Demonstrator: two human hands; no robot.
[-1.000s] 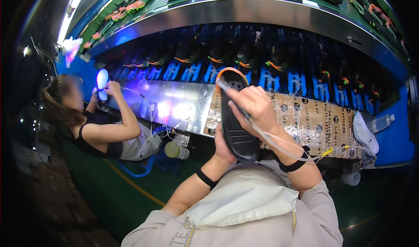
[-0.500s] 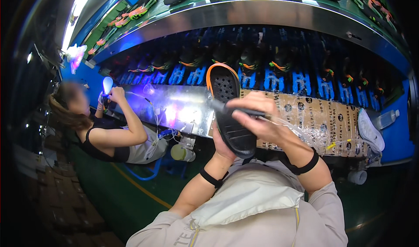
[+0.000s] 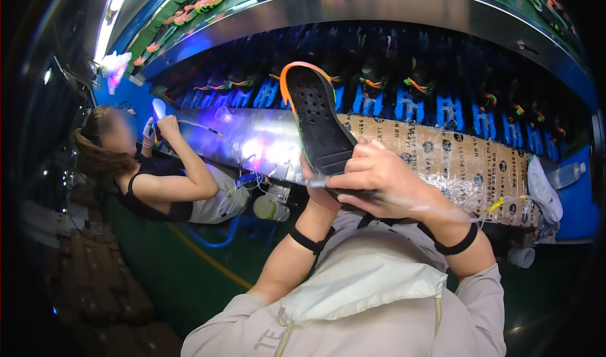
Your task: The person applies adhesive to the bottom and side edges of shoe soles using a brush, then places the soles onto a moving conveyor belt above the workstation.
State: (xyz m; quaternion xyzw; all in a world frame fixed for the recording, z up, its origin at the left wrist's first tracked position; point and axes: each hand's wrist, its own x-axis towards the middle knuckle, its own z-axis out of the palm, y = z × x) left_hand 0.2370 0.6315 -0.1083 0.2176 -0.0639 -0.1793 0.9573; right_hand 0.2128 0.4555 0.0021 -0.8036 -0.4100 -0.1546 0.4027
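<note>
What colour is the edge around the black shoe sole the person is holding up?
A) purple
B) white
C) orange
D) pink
C: the black sole, held by the left hand and right hand, has a bright orange rim curving round its upper end.

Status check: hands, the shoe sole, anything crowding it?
Both hands on the black shoe sole, held upright. Right hand wraps its lower end; left hand mostly hidden behind. Clear tube trails from the right hand. Co-worker left, apart.
</note>
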